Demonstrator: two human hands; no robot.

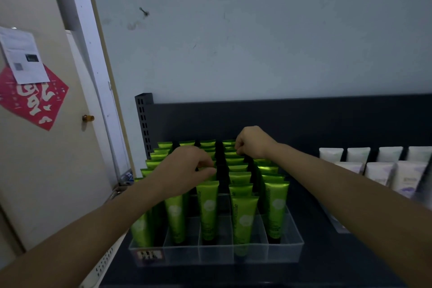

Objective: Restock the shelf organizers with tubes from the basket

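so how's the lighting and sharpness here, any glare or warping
Head view: dim and underexposed overall; bright glare on the crimped tops of the green tubes; the wide-angle lens makes the door frame lean and stretches both forearms; the white tubes at the right edge look soft; the left hand and right hand are too dark to show what the fingers grip.

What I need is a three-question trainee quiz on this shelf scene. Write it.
1. True or false: the green tubes stand upright in the clear organizer.
2. On which side of the green ones do the white tubes sit? A) left B) right C) in front
3. Which reaches farther back over the rows, the left hand or the right hand?
Key: 1 true; 2 B; 3 right hand.
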